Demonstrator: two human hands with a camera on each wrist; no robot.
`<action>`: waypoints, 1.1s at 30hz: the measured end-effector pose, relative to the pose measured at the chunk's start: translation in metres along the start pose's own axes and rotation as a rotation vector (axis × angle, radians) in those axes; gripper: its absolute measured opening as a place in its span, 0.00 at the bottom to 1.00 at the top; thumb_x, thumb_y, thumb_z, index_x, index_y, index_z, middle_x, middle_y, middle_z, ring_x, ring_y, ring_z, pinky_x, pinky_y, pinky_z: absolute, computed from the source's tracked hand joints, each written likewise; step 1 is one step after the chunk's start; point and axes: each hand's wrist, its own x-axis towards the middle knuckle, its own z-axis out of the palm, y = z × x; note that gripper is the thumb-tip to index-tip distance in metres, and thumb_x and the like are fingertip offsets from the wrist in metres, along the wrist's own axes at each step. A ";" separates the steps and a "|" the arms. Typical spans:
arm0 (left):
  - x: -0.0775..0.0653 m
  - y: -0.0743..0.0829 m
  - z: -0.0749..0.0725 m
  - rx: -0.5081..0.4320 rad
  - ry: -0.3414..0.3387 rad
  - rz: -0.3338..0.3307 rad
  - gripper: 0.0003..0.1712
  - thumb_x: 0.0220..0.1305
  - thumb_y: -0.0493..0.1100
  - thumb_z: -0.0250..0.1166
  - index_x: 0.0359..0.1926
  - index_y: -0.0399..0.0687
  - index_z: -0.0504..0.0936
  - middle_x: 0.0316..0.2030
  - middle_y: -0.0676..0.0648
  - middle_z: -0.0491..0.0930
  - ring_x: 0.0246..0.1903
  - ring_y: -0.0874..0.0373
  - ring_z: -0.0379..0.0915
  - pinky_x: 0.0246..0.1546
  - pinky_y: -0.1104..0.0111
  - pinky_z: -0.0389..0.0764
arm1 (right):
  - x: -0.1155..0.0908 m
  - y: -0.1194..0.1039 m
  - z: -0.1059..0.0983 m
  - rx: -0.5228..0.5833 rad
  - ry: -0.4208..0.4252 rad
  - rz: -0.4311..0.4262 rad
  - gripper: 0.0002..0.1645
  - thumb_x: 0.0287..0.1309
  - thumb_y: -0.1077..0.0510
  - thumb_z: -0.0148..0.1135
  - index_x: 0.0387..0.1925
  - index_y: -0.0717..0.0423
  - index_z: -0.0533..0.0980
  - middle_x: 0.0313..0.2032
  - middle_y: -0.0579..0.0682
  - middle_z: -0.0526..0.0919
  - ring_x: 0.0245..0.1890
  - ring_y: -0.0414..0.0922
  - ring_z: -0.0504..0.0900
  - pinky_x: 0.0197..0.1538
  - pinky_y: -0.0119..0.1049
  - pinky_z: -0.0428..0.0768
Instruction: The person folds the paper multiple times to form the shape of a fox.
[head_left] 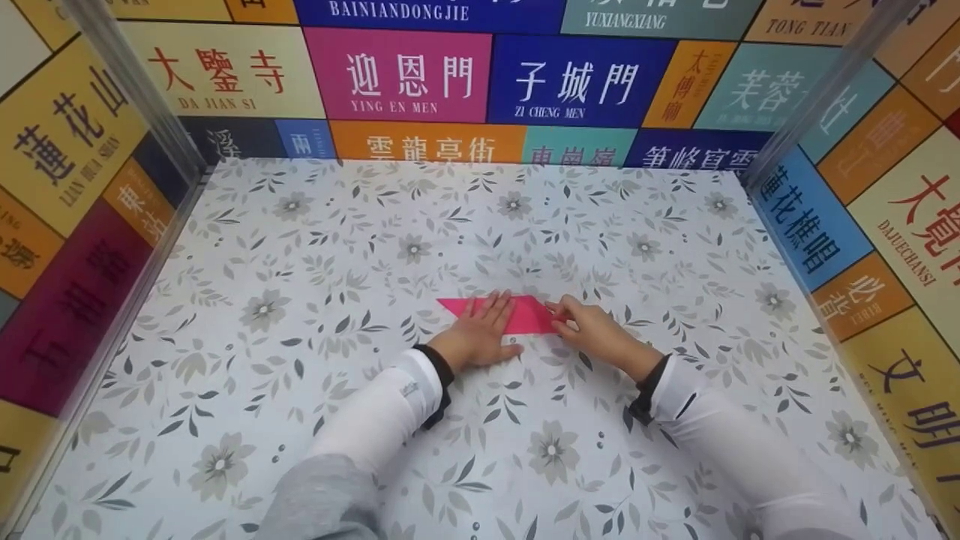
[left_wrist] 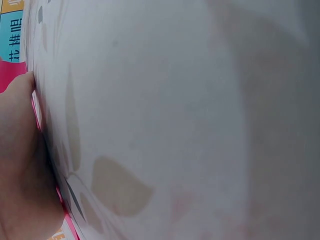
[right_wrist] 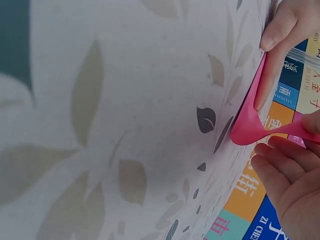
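Observation:
A pink sheet of folded paper (head_left: 529, 319) lies on the flower-patterned table, with a pointed corner at its left end. Fingers spread, my left hand (head_left: 480, 336) rests flat across the paper's left part. At the other end my right hand (head_left: 596, 328) pinches the right edge between thumb and index finger. In the right wrist view the paper (right_wrist: 247, 129) curls up off the table towards the right hand (right_wrist: 295, 187), whose other fingers lie loosely bent below. The left wrist view holds only part of the left hand (left_wrist: 22, 160) at its left edge.
A white tabletop cover (head_left: 315, 420) with grey leaves and flowers spreads all around the hands. Panels with colourful printed signs (head_left: 405, 75) stand along the back and both sides. Clear upright strips (head_left: 817, 97) mark the back corners.

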 end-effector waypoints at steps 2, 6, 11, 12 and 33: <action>0.000 0.000 0.000 0.001 0.000 -0.002 0.48 0.59 0.71 0.33 0.68 0.46 0.32 0.69 0.47 0.28 0.67 0.52 0.22 0.64 0.51 0.32 | -0.001 0.000 0.003 -0.012 0.000 -0.021 0.07 0.55 0.60 0.57 0.32 0.55 0.66 0.44 0.58 0.80 0.47 0.53 0.77 0.44 0.44 0.77; -0.001 0.001 0.001 -0.007 -0.001 0.000 0.48 0.59 0.71 0.33 0.68 0.46 0.32 0.69 0.47 0.28 0.67 0.51 0.22 0.64 0.51 0.32 | -0.002 0.001 0.009 -0.039 -0.014 -0.084 0.07 0.56 0.61 0.55 0.35 0.57 0.67 0.48 0.59 0.77 0.46 0.53 0.78 0.44 0.42 0.77; -0.001 0.001 0.002 -0.006 0.003 0.002 0.48 0.59 0.71 0.33 0.68 0.46 0.32 0.69 0.47 0.28 0.67 0.51 0.21 0.64 0.51 0.32 | -0.001 0.000 0.015 -0.061 -0.032 -0.119 0.15 0.56 0.62 0.55 0.46 0.60 0.68 0.42 0.56 0.80 0.37 0.48 0.80 0.41 0.39 0.77; -0.001 0.001 0.002 -0.004 0.004 0.001 0.48 0.59 0.71 0.33 0.68 0.46 0.32 0.69 0.47 0.28 0.67 0.51 0.21 0.64 0.51 0.32 | -0.002 -0.001 0.016 -0.067 -0.039 -0.116 0.19 0.56 0.62 0.55 0.50 0.61 0.67 0.38 0.54 0.80 0.35 0.46 0.80 0.40 0.38 0.77; 0.004 0.001 0.005 -0.021 0.001 -0.020 0.48 0.59 0.71 0.33 0.68 0.48 0.30 0.69 0.49 0.26 0.67 0.53 0.20 0.64 0.52 0.31 | -0.002 -0.012 0.029 -0.185 -0.101 -0.102 0.35 0.59 0.57 0.53 0.65 0.63 0.53 0.30 0.48 0.76 0.33 0.45 0.77 0.40 0.39 0.76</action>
